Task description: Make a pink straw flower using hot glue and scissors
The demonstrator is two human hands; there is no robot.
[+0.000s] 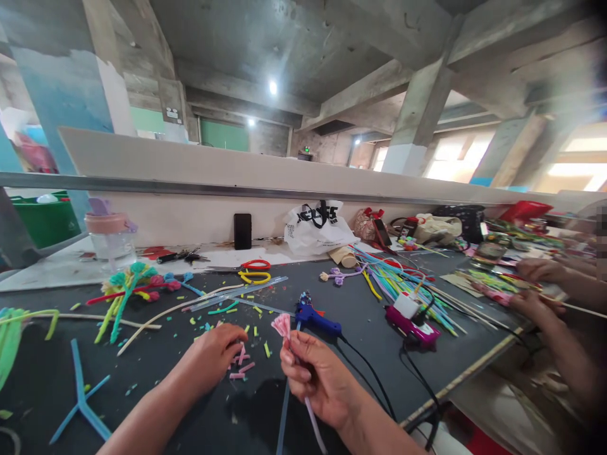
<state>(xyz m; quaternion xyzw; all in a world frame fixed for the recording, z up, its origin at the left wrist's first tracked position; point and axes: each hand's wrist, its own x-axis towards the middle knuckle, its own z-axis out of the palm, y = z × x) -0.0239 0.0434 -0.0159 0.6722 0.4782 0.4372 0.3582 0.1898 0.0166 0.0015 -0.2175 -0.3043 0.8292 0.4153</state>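
A fluffy pink tuft [281, 324], spread like a small fan, stands up from the fingertips of the right hand [315, 373], which is closed in a pinch around its narrow base, above the bench [190, 411]. A slim, smooth, pale lilac stem [314, 422] runs down from beneath the same hand; the fingers hide whether the two join. The left hand [220, 347] is bent, fingers curled down over a scatter of short pink pieces [243, 368]; whether it grips one cannot be told. Just beyond the right hand lies a blue plastic glue gun [317, 320], its nozzle end crusted with dark, lumpy bits, its black cord [367, 361] looping toward the near edge. Little yellow-green snippets dot the dark, matt surface. Farther left are fuzzy stems in green, teal and red with puffy heads [135, 278], and a forked blue piece [81, 401] nearer the front. Behind, glassy clear sticks [241, 295] lie below scissors with red loops [256, 265], near an upright black phone [242, 231] and a crumpled white plastic bag [317, 235]. To the right, a fan of thin coloured stems [393, 278] spreads behind a glossy purple power strip [411, 330]; past it, another person's hands [535, 300] hold blurred material.
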